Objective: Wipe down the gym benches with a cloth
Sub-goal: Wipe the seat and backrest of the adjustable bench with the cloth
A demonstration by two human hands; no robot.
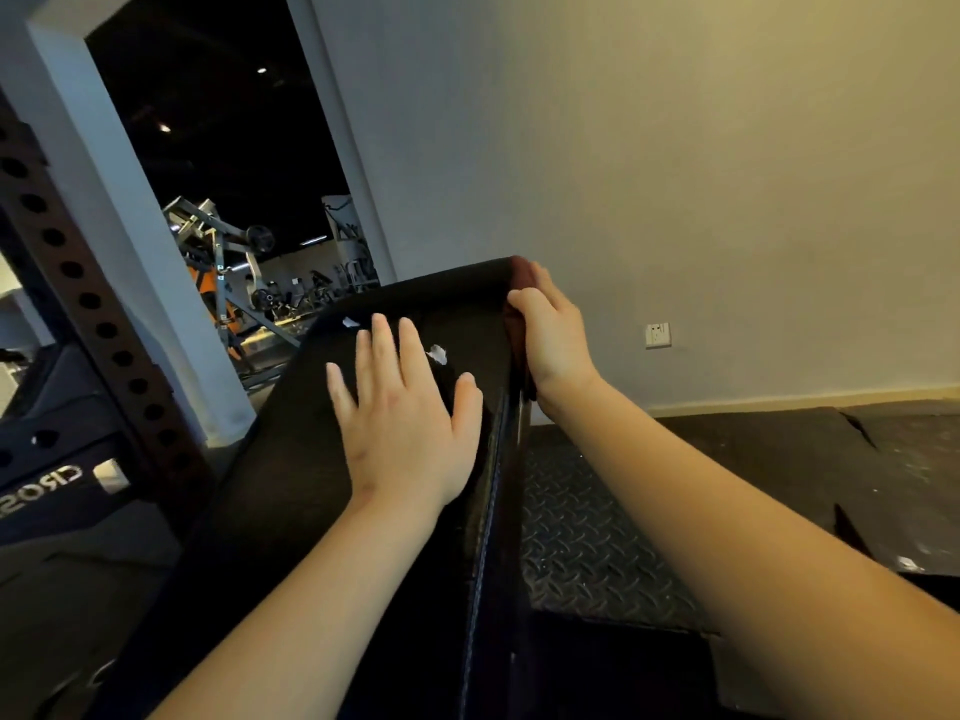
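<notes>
A black padded gym bench (322, 459) runs away from me, tilted upward, with small white tears in its top. My left hand (405, 418) lies flat on the pad with fingers spread and straight. My right hand (550, 335) is at the bench's right edge near the far end and grips a dark red cloth (522, 275) against the side of the pad. Most of the cloth is hidden under that hand.
A brown perforated rack upright (78, 283) stands at the left, with a dark plate storage block (57, 475) below it. A doorway (223, 200) shows other gym machines. Metal tread plate (582, 537) and torn rubber flooring (810, 470) lie to the right, below a plain wall with a socket (657, 335).
</notes>
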